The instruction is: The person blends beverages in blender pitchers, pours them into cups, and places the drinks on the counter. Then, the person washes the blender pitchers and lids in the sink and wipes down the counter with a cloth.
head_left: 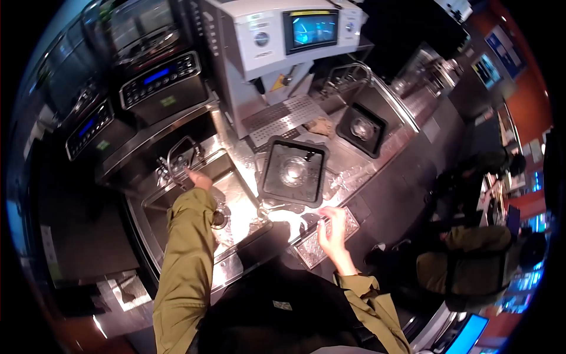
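My left hand (pixel 199 179) reaches over the sink basin (pixel 240 203), close beside the metal faucet (pixel 177 160); its fingertips are too small to tell whether they grip anything. My right hand (pixel 333 230) is raised over a perforated metal strip (pixel 311 246) at the counter's front, fingers curved and apart, holding nothing visible. Between and beyond my hands, a black square tray (pixel 293 171) lies on the wet metal counter. Another black tray (pixel 361 130) sits farther right.
Behind the trays stands a white machine with a lit screen (pixel 311 30). Two blender-like machines with blue displays (pixel 156 76) are at the left. A second faucet (pixel 349 75) is at the back. A co-worker (pixel 466 259) is at the right.
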{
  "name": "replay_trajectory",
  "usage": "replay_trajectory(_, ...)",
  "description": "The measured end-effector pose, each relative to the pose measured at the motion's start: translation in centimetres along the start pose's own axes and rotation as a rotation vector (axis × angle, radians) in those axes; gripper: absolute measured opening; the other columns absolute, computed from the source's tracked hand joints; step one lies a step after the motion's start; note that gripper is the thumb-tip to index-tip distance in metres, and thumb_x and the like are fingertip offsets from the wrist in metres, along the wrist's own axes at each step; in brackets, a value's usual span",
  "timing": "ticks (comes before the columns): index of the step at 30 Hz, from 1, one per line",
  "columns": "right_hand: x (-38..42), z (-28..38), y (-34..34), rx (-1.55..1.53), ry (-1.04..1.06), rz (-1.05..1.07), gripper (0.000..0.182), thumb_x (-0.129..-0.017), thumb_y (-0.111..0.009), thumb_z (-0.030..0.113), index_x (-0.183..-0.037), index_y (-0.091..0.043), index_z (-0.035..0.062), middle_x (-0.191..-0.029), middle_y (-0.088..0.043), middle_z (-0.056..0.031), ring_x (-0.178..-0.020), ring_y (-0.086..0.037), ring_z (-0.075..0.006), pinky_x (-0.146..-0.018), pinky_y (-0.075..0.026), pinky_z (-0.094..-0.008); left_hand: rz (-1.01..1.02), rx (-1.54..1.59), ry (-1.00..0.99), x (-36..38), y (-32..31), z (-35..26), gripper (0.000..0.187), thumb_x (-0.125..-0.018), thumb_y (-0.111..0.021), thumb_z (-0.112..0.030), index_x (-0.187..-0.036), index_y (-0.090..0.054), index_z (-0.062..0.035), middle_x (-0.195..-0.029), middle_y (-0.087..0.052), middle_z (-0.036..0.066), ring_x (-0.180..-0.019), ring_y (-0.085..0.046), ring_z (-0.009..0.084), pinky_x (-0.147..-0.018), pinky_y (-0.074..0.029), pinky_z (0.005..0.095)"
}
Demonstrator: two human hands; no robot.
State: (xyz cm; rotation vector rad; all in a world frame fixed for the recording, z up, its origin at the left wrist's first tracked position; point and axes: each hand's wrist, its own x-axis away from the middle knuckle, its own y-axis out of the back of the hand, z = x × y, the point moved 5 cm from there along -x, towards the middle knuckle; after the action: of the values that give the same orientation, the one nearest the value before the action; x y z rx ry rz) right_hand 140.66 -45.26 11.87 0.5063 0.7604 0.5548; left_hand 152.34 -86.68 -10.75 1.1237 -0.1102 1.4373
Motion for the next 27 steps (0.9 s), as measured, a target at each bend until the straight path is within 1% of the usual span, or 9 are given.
replay_trajectory(2, 4.1, -3.1, -3.8, -0.285, -0.232, 0.187, 0.026, -0.075, -0.055, 0.004, -0.1, -0.052, -0.0031, -0.098, -0.053, -0.0167, -0.092, -0.051, -0.0265, -0.081, -0.04, -0.0356, -0.194, -0.083, 0.146, -3.2, -1.6, -0.7, 0.057, -0.083, -0.046, -0.044, -0.129, -0.041, -0.0104, -0.138, -0.033, 0.009, -0.128, -0.028, 0.0291, -0.103, -0.013, 0.0515)
replay_trajectory(4, 6.3, -3.6, -8.4, -0.324, -0.47, 0.427, 0.034, -0.079, -0.057, 0.01, -0.109, -0.05, -0.0038, -0.106, -0.053, -0.0192, -0.098, -0.052, -0.0263, -0.084, -0.041, -0.0346, -0.233, 0.088, -0.099, 4.6, 0.9, -0.4, 0.048, -0.081, -0.049, -0.04, -0.118, -0.052, -0.0095, -0.126, -0.046, 0.012, -0.118, -0.041, 0.0287, -0.1, -0.023, 0.0508)
replay_trajectory(7, 6.4, -1.3, -13.9, -0.379, -0.431, 0.239, 0.046, -0.079, -0.059, 0.015, -0.118, -0.045, -0.0025, -0.118, -0.049, -0.0203, -0.109, -0.047, -0.0302, -0.091, -0.037, -0.0355, -0.339, 0.266, -0.249, 11.1, 1.3, -1.2, 0.044, -0.076, -0.055, -0.043, -0.101, -0.063, -0.0071, -0.105, -0.06, 0.013, -0.099, -0.058, 0.0278, -0.083, -0.046, 0.0361)
replay_trajectory(10, 6.5, -1.3, -18.9, -0.462, -0.407, 0.164, 0.053, -0.078, -0.062, 0.019, -0.124, -0.039, 0.005, -0.117, -0.048, -0.011, -0.113, -0.044, -0.023, -0.091, -0.037, -0.0325, -0.668, 0.533, -0.405, 20.2, 4.8, 0.2, 0.03, -0.074, -0.055, -0.028, -0.09, -0.062, -0.0028, -0.094, -0.06, 0.019, -0.076, -0.062, 0.0343, -0.067, -0.05, 0.0452)
replay_trajectory(13, 6.5, -1.6, -21.1, -0.578, -0.556, 0.06, 0.049, -0.078, -0.064, 0.017, -0.12, -0.04, 0.0072, -0.113, -0.049, -0.0069, -0.107, -0.045, -0.018, -0.086, -0.039, -0.032, -1.349, 0.8, -0.92, 30.2, 9.5, 1.0, 0.048, -0.065, -0.051, 0.005, -0.113, -0.047, -0.0001, -0.117, -0.05, 0.015, -0.11, -0.047, 0.0287, -0.093, -0.037, 0.0388)
replay_trajectory(16, 7.2, -2.4, -21.2, -0.631, -0.59, -0.001, 0.038, -0.078, -0.063, 0.013, -0.11, -0.044, 0.005, -0.102, -0.051, -0.0057, -0.097, -0.049, -0.0149, -0.081, -0.041, -0.0289, -1.339, 0.467, -1.079, 33.7, 10.7, -0.7, 0.057, -0.065, -0.051, 0.007, -0.12, -0.045, -0.0056, -0.123, -0.047, 0.01, -0.117, -0.041, 0.0253, -0.1, -0.026, 0.045)
replay_trajectory(20, 9.5, -2.0, -17.1, -1.041, -0.707, -0.207, 0.031, -0.076, -0.062, 0.012, -0.103, -0.048, 0.0036, -0.088, -0.054, -0.0048, -0.083, -0.053, -0.0145, -0.073, -0.045, -0.0281, -1.24, 0.379, -1.203, 33.5, 8.1, -2.7, 0.029, -0.073, -0.061, -0.011, -0.102, -0.057, -0.0093, -0.103, -0.054, 0.004, -0.105, -0.048, 0.0219, -0.098, -0.027, 0.048)
replay_trajectory(21, 10.3, -2.9, -16.1, -0.828, -0.758, -0.218, 0.022, -0.073, -0.058, 0.002, -0.093, -0.049, 0.005, -0.081, -0.051, -0.0024, -0.076, -0.049, -0.0094, -0.065, -0.043, -0.024, -1.26, 0.414, -1.239, 34.6, 7.6, -3.2, 0.02, -0.075, -0.062, -0.019, -0.093, -0.06, -0.0101, -0.093, -0.054, 0.003, -0.097, -0.05, 0.0199, -0.098, -0.026, 0.0476)
replay_trajectory(27, 11.8, -4.0, -9.4, -0.887, -0.807, -0.409, 0.023, -0.064, -0.049, -0.01, -0.081, -0.049, 0.0054, -0.076, -0.047, 0.0026, -0.068, -0.044, -0.0073, -0.058, -0.037, -0.0217, -1.219, 0.432, -1.454, 39.0, 5.3, -8.7, 0.024, -0.073, -0.06, -0.007, -0.096, -0.054, -0.0046, -0.085, -0.049, 0.008, -0.086, -0.05, 0.0249, -0.088, -0.034, 0.0402)
